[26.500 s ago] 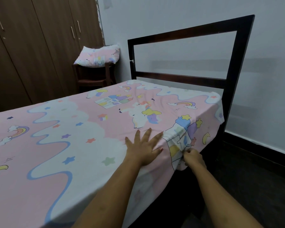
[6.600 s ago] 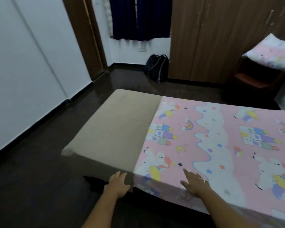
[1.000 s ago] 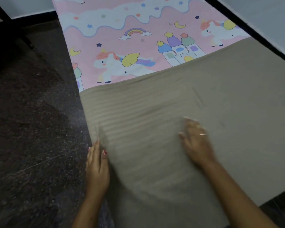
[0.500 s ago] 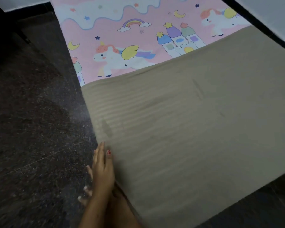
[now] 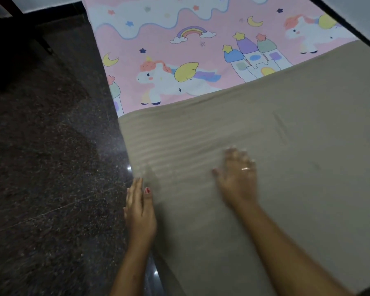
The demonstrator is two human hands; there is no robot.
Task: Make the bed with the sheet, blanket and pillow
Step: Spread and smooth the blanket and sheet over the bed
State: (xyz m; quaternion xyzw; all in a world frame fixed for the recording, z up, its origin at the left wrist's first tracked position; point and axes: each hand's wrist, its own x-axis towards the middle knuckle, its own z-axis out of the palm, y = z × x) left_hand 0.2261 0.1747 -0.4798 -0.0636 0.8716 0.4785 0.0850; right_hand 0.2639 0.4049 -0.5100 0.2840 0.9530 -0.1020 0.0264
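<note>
A tan striped blanket [image 5: 286, 146] lies folded flat across the near end of the bed. Beyond it the pink sheet [image 5: 179, 45] with unicorns, castles and rainbows covers the mattress. My right hand [image 5: 238, 178] rests palm down on top of the blanket, fingers spread and blurred by motion. My left hand [image 5: 139, 207] lies flat against the blanket's left side edge, fingers straight and pointing away from me. Neither hand grips anything. The pillow is not in view.
Dark speckled stone floor [image 5: 47, 157] runs along the bed's left side. A dark wooden piece of furniture [image 5: 11, 30] stands at the top left. A white wall [image 5: 355, 11] borders the bed at the top right.
My right hand, out of sight half a second ago, is back on top of the blanket. My left hand has stayed pressed along the left edge.
</note>
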